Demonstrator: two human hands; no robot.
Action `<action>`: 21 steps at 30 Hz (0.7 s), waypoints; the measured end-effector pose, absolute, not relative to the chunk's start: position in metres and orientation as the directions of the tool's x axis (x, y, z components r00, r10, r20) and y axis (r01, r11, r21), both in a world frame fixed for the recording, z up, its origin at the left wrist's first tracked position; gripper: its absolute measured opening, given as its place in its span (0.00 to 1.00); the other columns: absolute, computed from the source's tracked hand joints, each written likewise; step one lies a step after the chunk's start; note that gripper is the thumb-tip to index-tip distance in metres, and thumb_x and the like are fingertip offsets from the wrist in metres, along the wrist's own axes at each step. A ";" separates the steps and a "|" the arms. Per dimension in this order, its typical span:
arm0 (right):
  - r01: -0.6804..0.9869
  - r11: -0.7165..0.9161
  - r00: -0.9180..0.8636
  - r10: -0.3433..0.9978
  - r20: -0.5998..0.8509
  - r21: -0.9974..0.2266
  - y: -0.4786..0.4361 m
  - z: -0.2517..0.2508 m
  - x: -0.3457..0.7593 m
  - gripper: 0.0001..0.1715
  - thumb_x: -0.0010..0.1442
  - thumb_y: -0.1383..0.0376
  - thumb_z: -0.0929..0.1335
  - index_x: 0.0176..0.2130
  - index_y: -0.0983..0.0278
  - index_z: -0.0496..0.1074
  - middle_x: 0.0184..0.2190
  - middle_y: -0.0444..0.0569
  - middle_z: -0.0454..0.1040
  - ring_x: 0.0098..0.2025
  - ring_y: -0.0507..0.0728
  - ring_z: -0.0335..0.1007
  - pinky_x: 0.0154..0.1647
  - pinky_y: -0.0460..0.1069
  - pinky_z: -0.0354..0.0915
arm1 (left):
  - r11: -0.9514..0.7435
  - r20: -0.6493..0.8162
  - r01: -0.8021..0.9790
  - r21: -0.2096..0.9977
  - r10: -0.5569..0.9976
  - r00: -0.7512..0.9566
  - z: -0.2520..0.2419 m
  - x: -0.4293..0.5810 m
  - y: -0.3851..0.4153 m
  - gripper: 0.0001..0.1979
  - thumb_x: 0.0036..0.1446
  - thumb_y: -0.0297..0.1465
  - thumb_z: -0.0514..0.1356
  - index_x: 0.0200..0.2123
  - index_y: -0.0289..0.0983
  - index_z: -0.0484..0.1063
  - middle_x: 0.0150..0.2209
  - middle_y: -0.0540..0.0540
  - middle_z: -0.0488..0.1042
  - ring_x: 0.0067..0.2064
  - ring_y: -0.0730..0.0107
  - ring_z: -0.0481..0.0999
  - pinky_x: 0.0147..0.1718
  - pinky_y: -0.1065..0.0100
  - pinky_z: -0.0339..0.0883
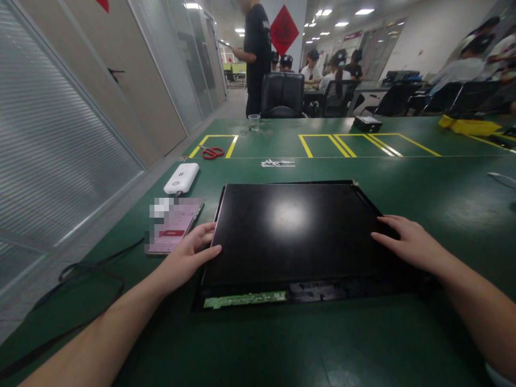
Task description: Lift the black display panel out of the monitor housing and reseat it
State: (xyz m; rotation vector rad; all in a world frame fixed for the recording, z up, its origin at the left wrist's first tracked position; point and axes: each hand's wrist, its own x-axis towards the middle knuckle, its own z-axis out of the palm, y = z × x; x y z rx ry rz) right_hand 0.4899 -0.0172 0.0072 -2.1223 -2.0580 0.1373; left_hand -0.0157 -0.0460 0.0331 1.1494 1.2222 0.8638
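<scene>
A black panel (290, 236) lies on the green table (306, 349), held at opposite edges between the left hand (196, 246) and right hand (405, 242). A green circuit strip (245, 299) runs along its near side. The phone (179, 223), partly pixelated, shows "28"; farther off, the red diamond's (284, 30) character is too blurred to read.

Details of a circuit strip (246, 299) at six o'clock are unreadably small. A phone (179, 223) at nine is partly pixelated, a standing person (258, 45) at twelve cropped.
</scene>
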 end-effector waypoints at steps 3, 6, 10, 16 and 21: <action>0.981 -0.006 0.023 0.996 0.087 -0.193 -0.017 0.005 0.492 0.34 0.60 0.50 0.64 0.54 0.70 0.77 0.59 0.68 0.77 0.63 0.73 0.72 0.67 0.67 0.65 | 0.225 -0.239 0.105 0.969 0.959 0.150 0.028 -0.019 -0.044 0.37 0.50 0.43 0.76 0.60 0.39 0.68 0.51 0.37 0.85 0.55 0.42 0.83 0.55 0.47 0.77; 0.980 -0.005 0.024 0.995 0.095 -0.197 -0.017 0.003 0.494 0.33 0.60 0.50 0.65 0.54 0.69 0.77 0.59 0.68 0.77 0.63 0.73 0.73 0.67 0.67 0.65 | 0.223 -0.235 0.090 0.971 0.960 0.149 0.028 -0.018 -0.043 0.36 0.50 0.43 0.76 0.58 0.40 0.69 0.50 0.38 0.85 0.55 0.42 0.84 0.55 0.47 0.77; 0.980 -0.004 0.023 0.996 0.091 -0.198 -0.016 0.003 0.494 0.35 0.60 0.50 0.65 0.54 0.72 0.77 0.59 0.70 0.77 0.63 0.74 0.73 0.67 0.67 0.64 | 0.217 -0.227 0.079 0.973 0.962 0.151 0.032 -0.014 -0.046 0.35 0.50 0.43 0.76 0.59 0.40 0.70 0.51 0.38 0.85 0.55 0.42 0.83 0.55 0.47 0.77; 0.980 -0.010 0.026 0.997 0.078 -0.197 -0.017 0.004 0.493 0.37 0.59 0.49 0.63 0.55 0.74 0.76 0.59 0.71 0.76 0.63 0.74 0.73 0.67 0.67 0.65 | 0.038 -0.062 0.224 0.974 0.993 0.102 0.027 -0.018 -0.047 0.36 0.54 0.47 0.73 0.62 0.39 0.72 0.66 0.33 0.73 0.68 0.37 0.71 0.65 0.41 0.67; 0.982 0.001 0.017 0.995 0.097 -0.188 -0.018 0.004 0.492 0.35 0.60 0.49 0.63 0.54 0.72 0.77 0.59 0.70 0.77 0.63 0.74 0.73 0.66 0.68 0.65 | -0.144 0.102 0.449 0.882 0.988 0.116 0.016 -0.029 -0.041 0.30 0.55 0.49 0.70 0.57 0.40 0.77 0.74 0.34 0.61 0.75 0.38 0.57 0.70 0.39 0.57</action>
